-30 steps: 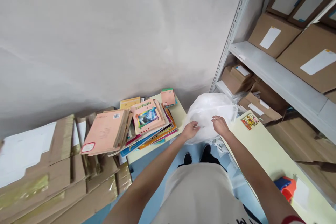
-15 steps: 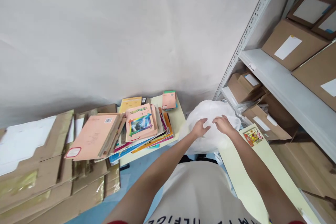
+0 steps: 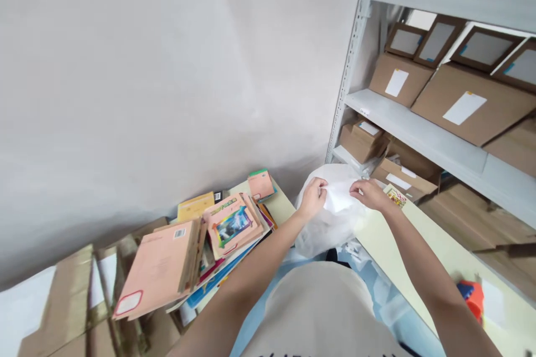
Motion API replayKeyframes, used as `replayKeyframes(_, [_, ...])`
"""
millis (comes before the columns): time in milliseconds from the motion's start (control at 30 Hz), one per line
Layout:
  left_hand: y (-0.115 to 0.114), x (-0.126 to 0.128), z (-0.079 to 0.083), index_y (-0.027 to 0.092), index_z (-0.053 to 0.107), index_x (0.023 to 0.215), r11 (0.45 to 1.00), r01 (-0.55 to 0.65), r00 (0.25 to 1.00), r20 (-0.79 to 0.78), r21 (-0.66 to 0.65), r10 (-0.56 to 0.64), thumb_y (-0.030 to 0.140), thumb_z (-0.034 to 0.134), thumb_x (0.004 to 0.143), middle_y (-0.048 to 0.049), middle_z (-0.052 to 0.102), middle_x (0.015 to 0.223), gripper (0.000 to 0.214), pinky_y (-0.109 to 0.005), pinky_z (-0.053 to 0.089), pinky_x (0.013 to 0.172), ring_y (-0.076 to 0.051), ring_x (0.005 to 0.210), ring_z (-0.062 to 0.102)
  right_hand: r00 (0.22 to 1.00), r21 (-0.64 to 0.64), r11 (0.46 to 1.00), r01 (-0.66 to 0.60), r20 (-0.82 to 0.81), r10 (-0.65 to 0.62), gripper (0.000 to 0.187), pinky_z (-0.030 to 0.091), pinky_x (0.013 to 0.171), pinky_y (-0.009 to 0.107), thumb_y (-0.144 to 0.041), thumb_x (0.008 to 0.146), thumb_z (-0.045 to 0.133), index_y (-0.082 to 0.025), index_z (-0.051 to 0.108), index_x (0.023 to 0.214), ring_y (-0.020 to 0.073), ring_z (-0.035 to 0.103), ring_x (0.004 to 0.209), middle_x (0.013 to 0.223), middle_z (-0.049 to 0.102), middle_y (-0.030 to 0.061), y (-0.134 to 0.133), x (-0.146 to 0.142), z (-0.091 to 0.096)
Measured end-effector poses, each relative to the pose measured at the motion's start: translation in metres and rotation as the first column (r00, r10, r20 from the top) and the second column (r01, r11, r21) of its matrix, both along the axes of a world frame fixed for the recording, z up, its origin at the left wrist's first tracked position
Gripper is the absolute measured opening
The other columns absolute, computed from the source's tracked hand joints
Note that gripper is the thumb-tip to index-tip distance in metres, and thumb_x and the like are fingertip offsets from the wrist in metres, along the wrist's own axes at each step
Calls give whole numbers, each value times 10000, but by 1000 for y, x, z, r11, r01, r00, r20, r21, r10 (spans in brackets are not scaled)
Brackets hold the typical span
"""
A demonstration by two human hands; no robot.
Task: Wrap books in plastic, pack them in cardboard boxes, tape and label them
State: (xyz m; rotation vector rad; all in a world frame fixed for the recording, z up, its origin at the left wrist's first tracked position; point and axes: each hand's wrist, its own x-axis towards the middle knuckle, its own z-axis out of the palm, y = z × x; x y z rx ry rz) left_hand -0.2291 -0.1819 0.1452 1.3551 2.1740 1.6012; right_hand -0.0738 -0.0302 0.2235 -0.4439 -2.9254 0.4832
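A thin, whitish translucent plastic bag (image 3: 320,232) bulges up between the two tables in front of me. My left hand (image 3: 314,197) pinches its plastic on the left, fingers curled inward. On the right, my right hand (image 3: 370,193) is closed in a pinch on the same bag, thumb and fingertips together. Between the hands a bright white patch of plastic shows; what lies inside the bag cannot be made out. Left of my left arm, a picture-covered book (image 3: 232,226) tops a pile, with a pink-covered stack (image 3: 161,262) beside it.
A small stack of booklets (image 3: 260,184) sits on the left table's far corner. Metal shelving (image 3: 435,128) with cardboard boxes (image 3: 471,103) rises at the right. Flattened cardboard (image 3: 67,295) fills the lower left. An orange-red object (image 3: 473,299) rests on the right table (image 3: 419,245).
Both hands have closed from loosely spread fingers into pinches on the bag and sit slightly farther apart. The view has turned right, showing more of the shelving.
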Motion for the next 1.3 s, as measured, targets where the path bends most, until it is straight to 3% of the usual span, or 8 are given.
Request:
replayKeyframes(133, [-14, 14, 10, 207, 559, 1057, 992, 106, 994, 24, 67, -108, 56, 461, 737, -42, 592, 942, 367, -298, 489, 783, -161, 817, 590, 992, 11, 1000, -17, -123, 19, 95, 330, 985, 426, -224, 845, 552, -228, 634, 893, 226, 639, 983, 1035, 708, 58, -21, 35, 5])
replayKeyframes(300, [-20, 38, 28, 218, 561, 956, 931, 334, 942, -73, 144, -326, 77, 440, 793, -43, 605, 893, 247, -301, 484, 776, -169, 835, 595, 984, 59, 985, 164, -74, -160, 511, 308, 991, 482, -248, 834, 603, -241, 485, 1330, 246, 642, 943, 1037, 698, 74, -43, 54, -1])
replayKeyframes(467, [-15, 61, 47, 221, 585, 962, 857, 487, 873, -140, 168, -468, 123, 508, 778, -72, 616, 952, 222, -390, 477, 894, -228, 974, 597, 964, 236, 936, 261, -112, -240, 295, 289, 1009, 495, -122, 824, 552, -236, 709, 1046, 297, 567, 1110, 1180, 649, 116, -54, 76, 6])
replayKeyframes(567, [-4, 77, 58, 204, 550, 1203, 814, 567, 821, -163, 121, -548, 233, 695, 681, -126, 575, 1229, 542, -474, 369, 1058, -314, 1219, 503, 971, 230, 947, 225, -136, -198, 406, 333, 1016, 469, -39, 811, 476, -243, 710, 1072, 268, 575, 1140, 1231, 654, 96, -54, 103, 18])
replayKeyframes(767, [35, 97, 75, 221, 630, 1109, 645, 701, 667, -40, -304, -744, 442, 837, 535, -27, 667, 876, 649, -495, 315, 1059, -280, 921, 645, 948, 217, 923, 318, -97, -304, 454, 452, 923, 404, -44, 844, 417, -243, 690, 1148, 230, 669, 932, 1014, 746, 74, -44, 175, 33])
replayKeyframes(1033, [110, 96, 89, 189, 532, 657, 237, 711, 465, 189, -662, -865, 352, 704, 597, 49, 510, 652, 244, -233, 344, 588, -146, 650, 503, 723, 69, 721, 690, -17, -690, 191, 454, 639, 286, -304, 907, 507, -237, 683, 879, 214, 676, 722, 832, 748, 53, -6, 291, 26])
replayKeyframes(1200, [153, 93, 71, 198, 514, 633, 255, 676, 568, 268, -691, -778, 295, 677, 618, 32, 528, 605, 191, -256, 371, 592, -157, 615, 511, 700, -189, 682, 706, 36, -714, 201, 473, 703, 282, -230, 865, 452, -224, 652, 847, 200, 674, 795, 854, 728, 46, 34, 370, -10])
replayKeyframes(1300, [177, 94, 59, 186, 609, 753, 481, 489, 756, 77, -728, -650, 286, 648, 711, -34, 654, 739, 115, -295, 445, 699, -212, 743, 608, 615, -213, 578, 787, 220, -757, 209, 460, 681, 278, -240, 894, 441, -210, 648, 885, 199, 672, 802, 871, 717, 58, 54, 393, -34])
